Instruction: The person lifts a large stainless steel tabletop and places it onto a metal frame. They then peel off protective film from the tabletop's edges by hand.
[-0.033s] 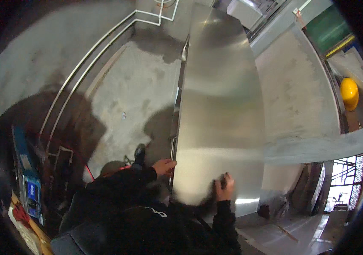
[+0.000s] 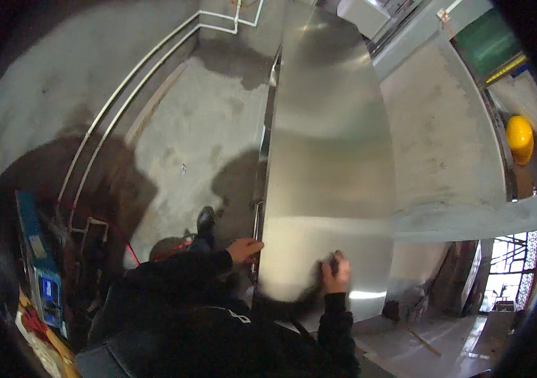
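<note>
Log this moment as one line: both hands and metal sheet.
metal sheet: long, shiny | left hand: at its left edge | right hand: over its near end, contact unclear

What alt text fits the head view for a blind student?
A person's left hand is at the left edge of a long, shiny metal sheet, with the right hand over its near end. A dark shoe shows against the grey floor at left; a rounded yellow object sits at far right.

Grey floor (image 2: 174, 132) (blotchy): scrap (image 2: 183, 169), dark shoe (image 2: 205, 220).

Dark patch (image 2: 334, 259) between right fingers (image 2: 343, 267), unclear
</note>
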A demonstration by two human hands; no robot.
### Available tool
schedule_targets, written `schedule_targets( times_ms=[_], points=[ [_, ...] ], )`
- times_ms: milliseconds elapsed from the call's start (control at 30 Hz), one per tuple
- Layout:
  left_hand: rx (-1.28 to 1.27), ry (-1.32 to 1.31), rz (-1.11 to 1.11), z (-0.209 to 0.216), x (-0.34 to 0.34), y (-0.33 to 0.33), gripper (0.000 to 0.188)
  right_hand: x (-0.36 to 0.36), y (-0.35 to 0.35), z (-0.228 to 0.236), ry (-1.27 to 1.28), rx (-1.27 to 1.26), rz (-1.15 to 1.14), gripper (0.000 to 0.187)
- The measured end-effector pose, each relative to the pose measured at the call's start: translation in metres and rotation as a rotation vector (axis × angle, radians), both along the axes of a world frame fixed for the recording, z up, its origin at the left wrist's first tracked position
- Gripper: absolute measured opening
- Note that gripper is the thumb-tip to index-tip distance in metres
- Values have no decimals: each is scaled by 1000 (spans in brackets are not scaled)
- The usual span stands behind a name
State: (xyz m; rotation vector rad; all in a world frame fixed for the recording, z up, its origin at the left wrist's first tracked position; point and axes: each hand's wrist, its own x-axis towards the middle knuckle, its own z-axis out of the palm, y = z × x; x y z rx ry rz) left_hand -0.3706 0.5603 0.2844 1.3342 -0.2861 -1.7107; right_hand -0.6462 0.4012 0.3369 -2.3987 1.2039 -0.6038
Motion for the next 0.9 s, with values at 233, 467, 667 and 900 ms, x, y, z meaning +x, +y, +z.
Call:
schedule_targets(
  times_ms=[233, 467, 667, 900],
  points=[
    [-162, 53, -477, -4, 14, -1, 47, 167, -107, 12, 46, 127, 63, 46],
    [41, -114, -363, 34, 199, -28, 27, 331, -157, 0, 312, -300, 35, 52],
    [-103, -142, 88, 20, 315, -78, 23, 348, -175, -16, 295, -258, 23, 64],
    [-140, -169, -2, 11, 435, -203, 26, 352, -173, -11, 471, -130, -119, 63]
  ],
)
